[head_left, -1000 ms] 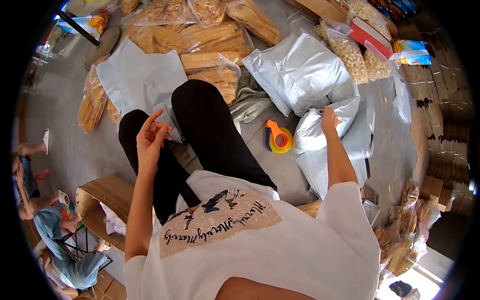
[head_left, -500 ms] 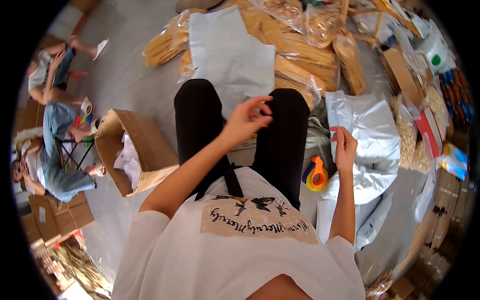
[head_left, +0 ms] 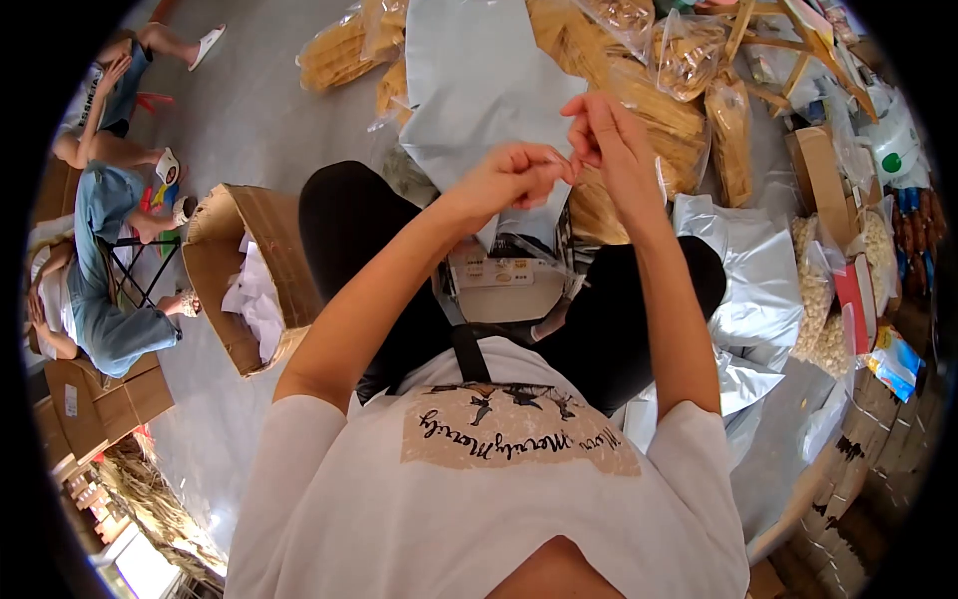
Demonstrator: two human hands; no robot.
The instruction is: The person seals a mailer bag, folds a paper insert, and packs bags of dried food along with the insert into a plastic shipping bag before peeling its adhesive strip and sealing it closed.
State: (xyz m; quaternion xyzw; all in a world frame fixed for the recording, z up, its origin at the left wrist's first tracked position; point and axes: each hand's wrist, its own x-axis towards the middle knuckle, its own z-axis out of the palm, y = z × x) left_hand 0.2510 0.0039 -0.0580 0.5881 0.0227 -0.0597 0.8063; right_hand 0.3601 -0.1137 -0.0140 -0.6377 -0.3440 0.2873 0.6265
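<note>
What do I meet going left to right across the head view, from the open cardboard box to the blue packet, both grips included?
Open cardboard box, left grip, right grip, silver plastic bag, bag of pale pieces, blue packet.

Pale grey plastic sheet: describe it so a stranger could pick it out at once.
Start at the wearer's black-clad knees and look just beyond them. Past the left hand and right hand, among clear bags of tan strips, lies the pale grey plastic sheet. It is broad, much flatter and duller than the shiny, creased silver bag beside the right knee.
</note>
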